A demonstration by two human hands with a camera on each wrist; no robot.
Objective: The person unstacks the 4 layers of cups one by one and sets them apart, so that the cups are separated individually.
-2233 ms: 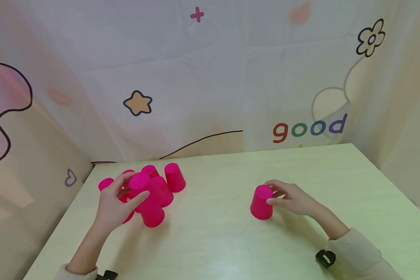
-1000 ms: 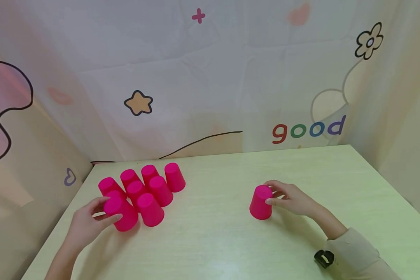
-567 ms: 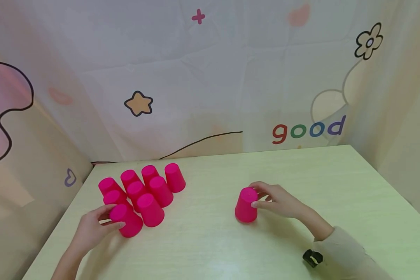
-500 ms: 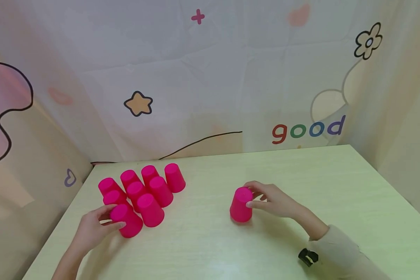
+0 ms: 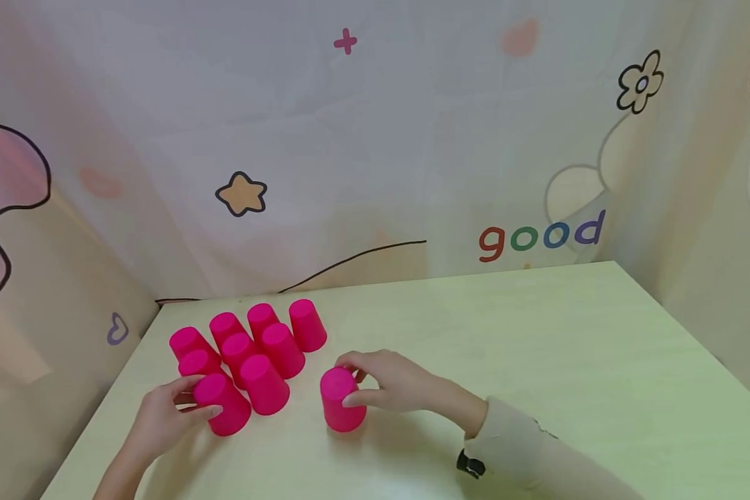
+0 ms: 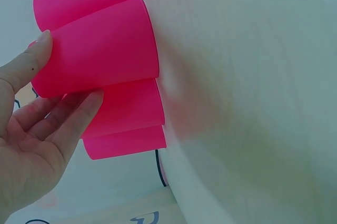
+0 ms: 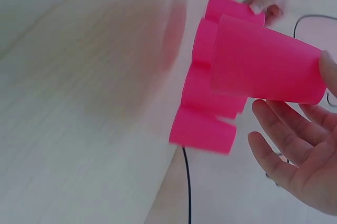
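Note:
Several pink cups stand upside down in close rows on the table's left side. At the near left corner of that group, my left hand [image 5: 165,417] holds a pink cup [image 5: 228,410] between thumb and fingers, its rim down at the table. In the left wrist view this cup [image 6: 100,50] sits tight against its neighbours. My right hand [image 5: 394,382] grips a single pink cup [image 5: 344,403] near its base, mouth downward, just right of the group. The right wrist view shows that cup [image 7: 263,63] between thumb and fingers, overlapping the cups behind.
The pale wooden table [image 5: 512,347] stretches away to the right. A printed cloth [image 5: 375,153] with a star, a flower and the word "good" hangs along its back edge and sides. The far corner cup [image 5: 308,326] stands at the group's right end.
My left hand has brought its cup down to the near corner of the group and settled it there. My right hand has carried its cup leftward, close to the group.

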